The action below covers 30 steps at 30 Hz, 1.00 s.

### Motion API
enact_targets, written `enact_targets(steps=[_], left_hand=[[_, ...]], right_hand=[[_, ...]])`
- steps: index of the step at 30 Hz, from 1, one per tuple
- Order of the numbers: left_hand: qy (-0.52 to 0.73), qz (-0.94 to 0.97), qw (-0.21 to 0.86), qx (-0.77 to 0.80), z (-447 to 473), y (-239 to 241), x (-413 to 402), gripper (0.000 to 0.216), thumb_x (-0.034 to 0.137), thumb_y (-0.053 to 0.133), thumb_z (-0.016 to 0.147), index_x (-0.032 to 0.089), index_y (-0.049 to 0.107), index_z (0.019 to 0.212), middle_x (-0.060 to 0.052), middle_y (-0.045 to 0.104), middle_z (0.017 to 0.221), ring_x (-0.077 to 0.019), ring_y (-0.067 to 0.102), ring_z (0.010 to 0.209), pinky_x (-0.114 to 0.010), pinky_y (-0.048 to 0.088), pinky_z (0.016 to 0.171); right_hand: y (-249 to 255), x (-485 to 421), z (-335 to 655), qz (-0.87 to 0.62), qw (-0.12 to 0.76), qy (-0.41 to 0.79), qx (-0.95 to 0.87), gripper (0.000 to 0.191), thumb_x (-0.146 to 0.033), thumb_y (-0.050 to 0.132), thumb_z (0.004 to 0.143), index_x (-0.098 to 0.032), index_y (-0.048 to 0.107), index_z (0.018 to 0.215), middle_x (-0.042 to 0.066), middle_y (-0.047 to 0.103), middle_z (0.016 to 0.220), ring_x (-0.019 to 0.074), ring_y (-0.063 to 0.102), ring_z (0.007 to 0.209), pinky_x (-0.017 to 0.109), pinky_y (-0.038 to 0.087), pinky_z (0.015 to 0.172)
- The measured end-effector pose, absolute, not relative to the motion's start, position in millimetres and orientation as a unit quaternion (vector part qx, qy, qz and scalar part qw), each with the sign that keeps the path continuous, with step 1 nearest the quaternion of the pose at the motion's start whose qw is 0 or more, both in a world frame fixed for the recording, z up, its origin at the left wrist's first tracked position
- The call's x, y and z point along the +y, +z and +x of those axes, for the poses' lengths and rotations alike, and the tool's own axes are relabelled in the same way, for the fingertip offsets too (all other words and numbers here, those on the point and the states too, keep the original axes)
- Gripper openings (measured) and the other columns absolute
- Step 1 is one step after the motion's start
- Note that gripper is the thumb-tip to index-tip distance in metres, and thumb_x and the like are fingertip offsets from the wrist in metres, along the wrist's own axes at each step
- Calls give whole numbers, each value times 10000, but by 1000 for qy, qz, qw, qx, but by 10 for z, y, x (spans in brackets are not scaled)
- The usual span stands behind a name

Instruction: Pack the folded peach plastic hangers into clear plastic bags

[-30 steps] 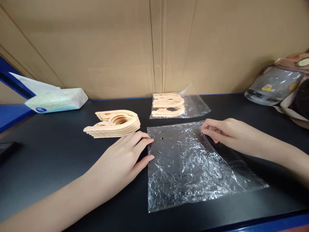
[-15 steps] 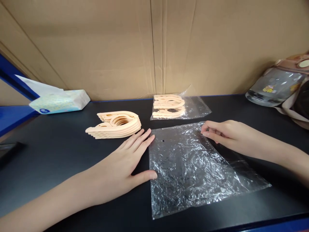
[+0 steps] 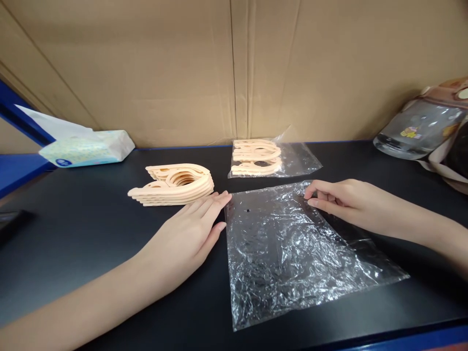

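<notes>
A clear plastic bag (image 3: pixel 285 253) lies flat and crinkled on the black table, with a small dark hole near its far left corner. My left hand (image 3: pixel 190 229) rests at the bag's left edge, fingers stretched out and fingertips at the far left corner. At the bag's far right part, my right hand (image 3: pixel 340 197) pinches the plastic between thumb and fingers. Just beyond my left fingers sits a stack of peach folding hangers (image 3: pixel 175 185). More of these hangers (image 3: pixel 256 157) lie inside a second clear bag (image 3: pixel 300 158) behind the first.
A tissue pack (image 3: pixel 87 148) with a tissue sticking out stands at the back left. On the right, a clear bottle (image 3: pixel 417 126) with a strap leans by a dark object. Cardboard (image 3: pixel 164 73) walls the table's back. A dark flat object (image 3: pixel 12 226) lies at the left edge.
My left thumb has drawn in toward the fingers, off the bag's left edge, and the left fingers have come closer together. My right hand keeps its pinch in the same place.
</notes>
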State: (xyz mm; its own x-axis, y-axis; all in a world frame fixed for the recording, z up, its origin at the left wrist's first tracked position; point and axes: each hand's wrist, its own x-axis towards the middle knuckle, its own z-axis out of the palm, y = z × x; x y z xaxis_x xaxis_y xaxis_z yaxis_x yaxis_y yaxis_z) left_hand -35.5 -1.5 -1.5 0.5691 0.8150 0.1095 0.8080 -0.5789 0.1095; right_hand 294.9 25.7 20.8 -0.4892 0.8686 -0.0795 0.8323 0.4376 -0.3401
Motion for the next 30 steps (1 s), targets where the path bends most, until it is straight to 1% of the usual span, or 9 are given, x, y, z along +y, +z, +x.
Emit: enact_targets(steps=[4,8,13,18,20,22,24,27,30], left_hand=[[90,884,9,458,-356,-26,-10,504,352,327,1003,123,384,1448,-114,490,1452,-251,445,1350,-473,402,1105],[105,884,8,456,-354,-36,-17,488,362,335,1004,126,404,1425,-109,510,1435,-244,463,1336,-465,408,1102],[127,883,2,451,-344,-35,-31,505,450,393,987,148,417,1392,-115,497,1445,-261,472,1327,-481,422,1085],[136,881,10,453,-331,-17,-20,382,459,416,967,171,568,1167,-124,530,1397,-285,533,1255,-501,478,1018],[132,879,15,458,-329,-8,-19,382,465,429,955,171,584,1143,-122,549,1374,-287,551,1231,-501,488,1007],[122,880,13,459,-329,3,-29,442,488,437,944,159,576,1204,-121,555,1375,-291,544,1243,-509,470,1031],[102,884,7,456,-331,19,-52,542,527,434,937,139,540,1300,-123,529,1413,-299,505,1292,-520,439,1065],[57,888,5,457,-326,46,-100,682,586,403,933,115,438,1426,-120,415,1506,-303,403,1380,-520,393,1107],[21,887,13,461,-317,53,-140,805,662,370,913,104,332,1493,-112,282,1565,-300,299,1435,-506,340,1142]], right_hand=[[194,265,2961,-498,49,179,-847,331,-532,364,973,-267,553,1034,-60,515,598,126,489,528,268,338,528],[182,274,2979,-498,47,184,-846,323,-535,364,973,-281,542,1062,-63,514,609,123,488,532,263,347,530],[175,281,2990,-499,48,182,-846,312,-524,381,969,-276,541,1071,-59,527,614,123,498,535,260,349,528],[164,287,2998,-499,46,179,-847,310,-525,382,968,-280,530,1085,-62,524,601,123,493,522,260,337,520],[161,288,3000,-498,47,179,-847,309,-522,383,969,-278,528,1090,-63,522,598,122,493,522,261,339,525],[157,288,3001,-498,46,180,-847,310,-523,383,969,-278,527,1093,-63,523,601,122,496,524,262,341,527],[153,289,3004,-499,46,182,-846,313,-527,380,968,-280,523,1098,-62,526,609,123,500,526,264,345,527],[146,293,3012,-499,43,179,-847,314,-536,376,968,-288,517,1099,-64,522,611,123,496,521,268,354,532],[144,294,3019,-497,38,171,-850,318,-545,369,969,-296,513,1105,-65,513,606,125,489,517,273,358,537]])
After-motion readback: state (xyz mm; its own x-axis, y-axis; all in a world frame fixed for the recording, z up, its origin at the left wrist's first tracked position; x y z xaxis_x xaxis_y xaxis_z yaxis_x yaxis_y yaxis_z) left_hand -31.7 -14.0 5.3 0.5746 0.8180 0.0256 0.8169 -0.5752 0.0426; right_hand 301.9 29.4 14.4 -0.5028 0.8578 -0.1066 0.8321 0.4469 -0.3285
